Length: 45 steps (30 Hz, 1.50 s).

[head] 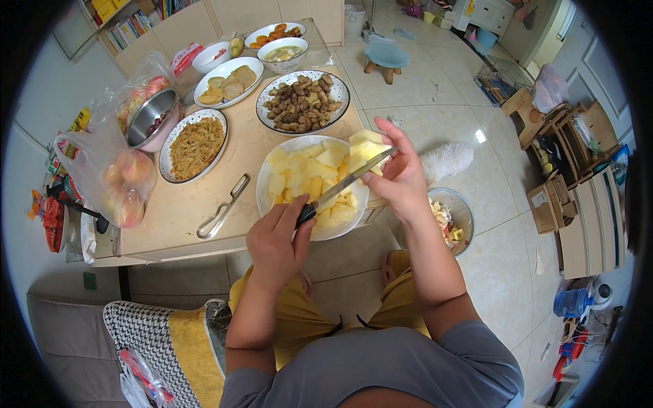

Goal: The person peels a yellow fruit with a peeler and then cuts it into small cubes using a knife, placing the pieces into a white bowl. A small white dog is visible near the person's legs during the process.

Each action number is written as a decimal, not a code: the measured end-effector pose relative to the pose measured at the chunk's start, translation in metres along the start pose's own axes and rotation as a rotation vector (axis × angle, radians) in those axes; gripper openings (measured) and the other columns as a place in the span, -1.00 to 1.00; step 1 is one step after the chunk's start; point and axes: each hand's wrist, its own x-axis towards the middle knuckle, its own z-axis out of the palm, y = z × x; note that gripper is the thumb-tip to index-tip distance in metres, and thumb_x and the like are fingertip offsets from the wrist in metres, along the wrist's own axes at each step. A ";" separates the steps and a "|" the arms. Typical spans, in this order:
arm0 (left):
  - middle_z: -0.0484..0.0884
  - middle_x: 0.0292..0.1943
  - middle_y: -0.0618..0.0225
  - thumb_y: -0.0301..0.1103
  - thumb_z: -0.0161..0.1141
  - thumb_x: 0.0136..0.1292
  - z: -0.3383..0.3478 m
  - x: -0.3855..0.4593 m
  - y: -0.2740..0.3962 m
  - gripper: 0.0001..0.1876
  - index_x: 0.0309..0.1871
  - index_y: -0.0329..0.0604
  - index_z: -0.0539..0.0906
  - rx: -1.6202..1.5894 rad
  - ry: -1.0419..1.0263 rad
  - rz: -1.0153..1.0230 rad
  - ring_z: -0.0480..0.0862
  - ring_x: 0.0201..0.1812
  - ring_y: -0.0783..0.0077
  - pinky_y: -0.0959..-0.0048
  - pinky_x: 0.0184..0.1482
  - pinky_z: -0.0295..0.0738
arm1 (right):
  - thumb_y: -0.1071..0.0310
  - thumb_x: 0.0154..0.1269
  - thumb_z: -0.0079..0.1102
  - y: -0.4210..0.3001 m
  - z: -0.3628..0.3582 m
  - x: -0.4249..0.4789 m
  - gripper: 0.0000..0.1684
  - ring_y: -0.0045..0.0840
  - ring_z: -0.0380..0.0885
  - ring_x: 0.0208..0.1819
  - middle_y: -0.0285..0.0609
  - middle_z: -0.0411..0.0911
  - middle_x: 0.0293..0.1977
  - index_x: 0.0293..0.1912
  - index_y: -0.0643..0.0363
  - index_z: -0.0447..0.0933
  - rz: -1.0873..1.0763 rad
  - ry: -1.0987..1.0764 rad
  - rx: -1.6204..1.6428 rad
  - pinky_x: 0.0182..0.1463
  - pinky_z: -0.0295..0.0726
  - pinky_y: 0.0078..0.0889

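My left hand [275, 242] grips the black handle of a kitchen knife [345, 184]. Its blade slants up to the right and lies against a peeled, partly cut pale yellow fruit [363, 144], apple-like. That fruit sits in the fingers of my right hand [405, 176], with the thumb close to the blade. Below both hands, a white plate [260, 194] at the table's front edge holds a heap of pale fruit chunks [301, 171]. To the left of the plate, a metal peeler [224, 206] lies on the table.
Dishes of peanuts [301, 104], shredded food [196, 148] and sliced food [229, 84] stand on the wooden table [178, 214]. Left are a plastic bag of fruit [125, 178] and a steel bowl [148, 122]. A bin [464, 214] with peelings and a white furry animal [449, 158] are at floor level, right.
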 end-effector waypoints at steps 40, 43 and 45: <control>0.63 -0.44 0.21 -0.34 0.20 0.20 -0.014 -0.001 -0.009 -0.77 -0.09 -0.16 0.58 -0.320 -0.111 -0.161 0.62 -0.51 0.19 0.40 -0.42 0.49 | 0.66 -0.11 0.33 0.005 -0.035 0.010 0.00 -0.52 0.46 0.08 -0.16 0.39 0.08 0.35 0.21 0.09 0.108 -0.242 0.299 0.11 0.49 -0.52; 0.64 -0.44 0.20 -0.35 0.20 0.20 -0.013 -0.001 -0.010 -0.77 -0.08 -0.15 0.57 -0.320 -0.154 -0.163 0.63 -0.50 0.19 0.40 -0.42 0.50 | 0.65 -0.14 0.35 0.003 -0.033 0.010 0.04 -0.51 0.45 0.09 -0.14 0.38 0.09 0.36 0.22 0.07 0.108 -0.271 0.314 0.11 0.49 -0.52; 0.64 -0.43 0.19 -0.35 0.21 0.20 -0.013 -0.001 -0.012 -0.77 -0.08 -0.15 0.57 -0.306 -0.169 -0.161 0.63 -0.50 0.19 0.40 -0.42 0.50 | 0.65 -0.15 0.35 0.001 -0.032 0.009 0.05 -0.51 0.44 0.10 -0.13 0.37 0.10 0.36 0.23 0.07 0.105 -0.281 0.316 0.12 0.49 -0.52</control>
